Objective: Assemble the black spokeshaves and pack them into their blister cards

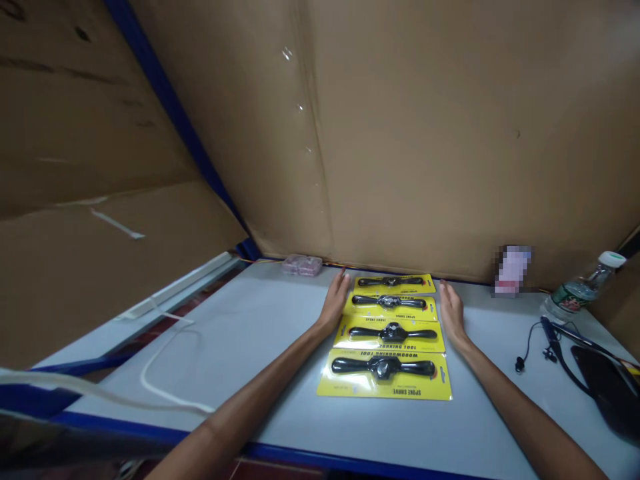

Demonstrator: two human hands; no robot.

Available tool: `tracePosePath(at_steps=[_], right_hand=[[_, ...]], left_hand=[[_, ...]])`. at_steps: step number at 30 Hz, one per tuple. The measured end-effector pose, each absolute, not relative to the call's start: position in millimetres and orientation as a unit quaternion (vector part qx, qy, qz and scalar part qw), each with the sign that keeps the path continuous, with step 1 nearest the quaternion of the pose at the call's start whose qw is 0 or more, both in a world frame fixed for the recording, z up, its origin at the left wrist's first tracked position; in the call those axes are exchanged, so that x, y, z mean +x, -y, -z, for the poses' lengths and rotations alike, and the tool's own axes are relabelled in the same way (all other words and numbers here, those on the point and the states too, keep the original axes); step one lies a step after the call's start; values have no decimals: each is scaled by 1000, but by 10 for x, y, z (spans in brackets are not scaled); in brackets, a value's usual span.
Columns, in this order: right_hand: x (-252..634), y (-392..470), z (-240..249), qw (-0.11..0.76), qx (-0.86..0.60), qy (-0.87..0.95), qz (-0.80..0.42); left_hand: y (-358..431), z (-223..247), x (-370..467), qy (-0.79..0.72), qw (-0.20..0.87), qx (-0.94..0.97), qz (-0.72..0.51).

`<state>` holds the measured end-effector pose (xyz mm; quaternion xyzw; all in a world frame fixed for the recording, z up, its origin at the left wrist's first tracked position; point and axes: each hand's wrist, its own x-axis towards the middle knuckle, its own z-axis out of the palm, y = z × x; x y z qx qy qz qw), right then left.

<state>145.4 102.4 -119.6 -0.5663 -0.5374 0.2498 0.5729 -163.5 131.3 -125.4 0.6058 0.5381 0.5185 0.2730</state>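
Observation:
Several packaged spokeshaves lie in an overlapping column on the grey table, each a black two-handled tool on a yellow card under clear plastic. The nearest spokeshave pack [385, 375] shows whole, with its printing upside down to me. Behind it lie a second pack [393, 333], a third pack [390, 304] and the farthest pack [393, 283]. My left hand [336, 301] is at the left edges of the farther packs, fingers stretched forward. On their right side, my right hand [451, 310] has its fingers extended too. Whether either hand touches the cards I cannot tell.
A clear plastic box [302, 265] stands at the back of the table [240, 333]. To the right are a blurred upright phone-like object [512, 270], a water bottle [570, 297], neckband earphones [557, 347] and a dark phone [607, 390]. A white cable [150, 367] crosses the left side. Cardboard walls enclose the table.

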Motion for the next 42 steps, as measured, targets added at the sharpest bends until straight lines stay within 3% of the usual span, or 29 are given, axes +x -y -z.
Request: tracePosePath(at_steps=[14,22,29,35,42], right_hand=[[1499,-877,1130,439,-516,731,-79],[1557,-1014,1290,394,-534,747,-46],[1492,-1423,1079,356,-509,782,-49],[1439,-1600,1062,356,-519,775,-64],[1786,-1130,1059,390,-551,736,-44]], left_hand=[[-1176,1097,-1722,-493,128,774,-377],[-1184,1121,-1730,-477,94,808,-333],[-1196,1143,-1714,-471,92,807,-345],[-1179,1132,-1708,-468,97,810,-340],[-1172,1120,-1695,-477,108,796,-357]])
